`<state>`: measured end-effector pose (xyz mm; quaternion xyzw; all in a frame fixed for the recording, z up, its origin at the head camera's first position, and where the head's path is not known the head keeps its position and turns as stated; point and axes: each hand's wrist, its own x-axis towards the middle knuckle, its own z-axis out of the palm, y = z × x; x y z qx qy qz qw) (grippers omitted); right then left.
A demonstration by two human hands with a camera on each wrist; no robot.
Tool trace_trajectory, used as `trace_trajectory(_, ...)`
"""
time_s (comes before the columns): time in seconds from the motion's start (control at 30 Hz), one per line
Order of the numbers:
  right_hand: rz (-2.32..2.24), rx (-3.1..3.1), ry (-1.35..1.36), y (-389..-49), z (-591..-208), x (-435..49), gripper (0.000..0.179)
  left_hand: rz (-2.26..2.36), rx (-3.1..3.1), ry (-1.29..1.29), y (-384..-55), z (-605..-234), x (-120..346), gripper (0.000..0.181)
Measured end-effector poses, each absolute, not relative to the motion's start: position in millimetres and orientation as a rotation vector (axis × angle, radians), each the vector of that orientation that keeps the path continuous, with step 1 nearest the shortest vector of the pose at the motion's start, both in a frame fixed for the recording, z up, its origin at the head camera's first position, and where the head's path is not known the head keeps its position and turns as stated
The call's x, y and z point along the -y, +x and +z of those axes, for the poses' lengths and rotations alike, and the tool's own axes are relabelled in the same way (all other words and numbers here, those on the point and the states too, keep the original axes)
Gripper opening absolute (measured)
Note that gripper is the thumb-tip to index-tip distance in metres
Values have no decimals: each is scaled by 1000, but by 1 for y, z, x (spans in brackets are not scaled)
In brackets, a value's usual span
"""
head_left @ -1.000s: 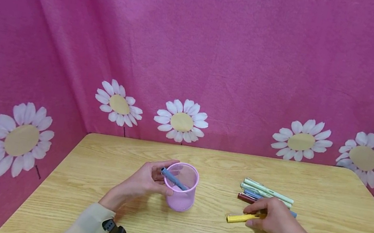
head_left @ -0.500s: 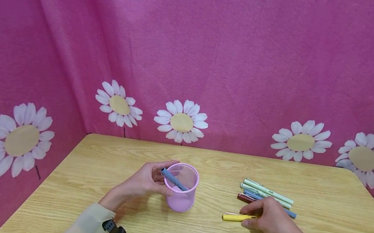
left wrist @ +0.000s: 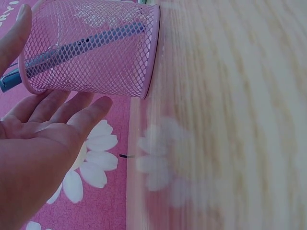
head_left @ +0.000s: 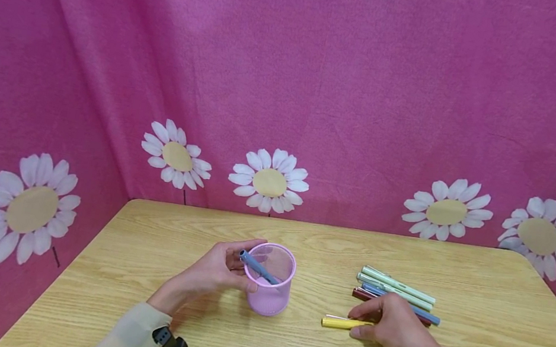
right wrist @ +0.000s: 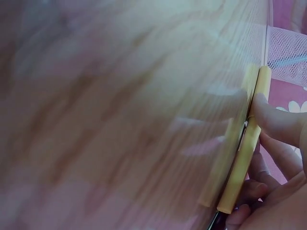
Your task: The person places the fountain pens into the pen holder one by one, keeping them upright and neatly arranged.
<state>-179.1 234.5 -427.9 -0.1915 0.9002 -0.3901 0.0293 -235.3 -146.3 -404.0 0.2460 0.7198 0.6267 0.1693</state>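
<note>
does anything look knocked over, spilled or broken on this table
Nothing stands out. The pink mesh cup isn't toppled, a grey-blue pen leans inside it, the right hand pinches the yellow pen, and the other pens lie bunched beyond.

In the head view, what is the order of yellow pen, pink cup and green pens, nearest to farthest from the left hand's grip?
1. Pink cup: in the left grip.
2. Yellow pen: right of it.
3. Green pens: farther right.

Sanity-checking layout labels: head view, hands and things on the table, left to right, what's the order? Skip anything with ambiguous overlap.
Left hand → pink mesh cup → yellow pen → right hand.
</note>
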Motion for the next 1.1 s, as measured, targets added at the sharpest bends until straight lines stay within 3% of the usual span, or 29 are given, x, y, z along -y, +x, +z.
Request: trace_trajectory(1.1,-1009,-2896,-694,-182,-424,-227,24,1772,-2061,670,-236,-404,146,86)
